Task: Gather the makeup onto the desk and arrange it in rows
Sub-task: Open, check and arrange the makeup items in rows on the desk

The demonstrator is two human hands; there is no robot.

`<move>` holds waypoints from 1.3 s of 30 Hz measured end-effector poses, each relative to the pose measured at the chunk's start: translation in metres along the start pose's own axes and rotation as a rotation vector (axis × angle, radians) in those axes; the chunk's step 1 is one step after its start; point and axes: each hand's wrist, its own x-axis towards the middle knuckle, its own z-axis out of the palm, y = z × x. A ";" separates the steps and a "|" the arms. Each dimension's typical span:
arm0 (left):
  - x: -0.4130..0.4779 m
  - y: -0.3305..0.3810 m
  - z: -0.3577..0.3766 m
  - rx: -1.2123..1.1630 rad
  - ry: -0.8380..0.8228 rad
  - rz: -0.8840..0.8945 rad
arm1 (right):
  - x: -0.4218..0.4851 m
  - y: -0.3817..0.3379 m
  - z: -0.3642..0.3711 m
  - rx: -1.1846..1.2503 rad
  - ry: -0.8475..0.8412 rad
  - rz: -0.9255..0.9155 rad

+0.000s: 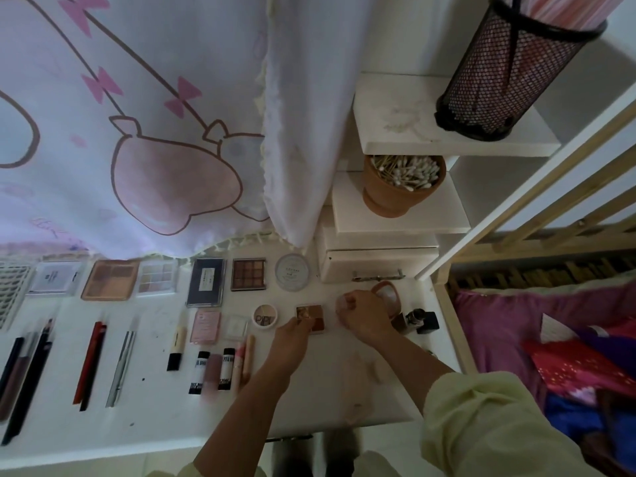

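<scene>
Pinching bronze compact (317,314); left fingers (298,324)

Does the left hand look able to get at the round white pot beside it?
Probably, once freed: the round white pot lies just beside the left hand, nothing between, but that hand pinches the brown palette.

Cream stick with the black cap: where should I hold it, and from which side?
Come from above and pinch the cream stick across its barrel, fingers left and right. It lies flat, long and thin, with bare desk on its left and a narrow gap to the pink compact on its right.
</scene>
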 end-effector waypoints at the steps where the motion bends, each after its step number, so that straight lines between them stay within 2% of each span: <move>1: -0.003 0.001 -0.001 0.030 0.004 0.021 | -0.001 -0.001 -0.002 -0.054 0.001 -0.022; 7: -0.017 0.011 -0.014 0.138 0.057 0.169 | 0.001 -0.010 -0.011 -0.265 0.081 -0.111; 11: -0.011 0.012 -0.042 0.192 0.266 0.301 | -0.001 -0.028 -0.007 -0.272 0.103 -0.215; 14: -0.005 0.003 -0.064 0.294 0.424 0.335 | -0.003 -0.038 0.007 -0.212 0.034 -0.299; 16: -0.003 -0.004 -0.076 0.453 0.470 0.346 | -0.004 -0.045 0.021 -0.197 -0.054 -0.359; 20: 0.000 -0.018 -0.084 0.809 0.387 0.281 | -0.004 -0.053 0.047 -0.362 -0.239 -0.417; 25: 0.016 -0.024 -0.090 0.933 0.318 0.277 | 0.006 -0.065 0.070 -0.511 -0.296 -0.421; 36: 0.026 -0.032 -0.094 0.930 0.266 0.326 | 0.019 -0.068 0.083 -0.421 -0.248 -0.431; 39: 0.027 -0.032 -0.090 0.832 0.253 0.352 | 0.018 -0.064 0.080 -0.368 -0.250 -0.435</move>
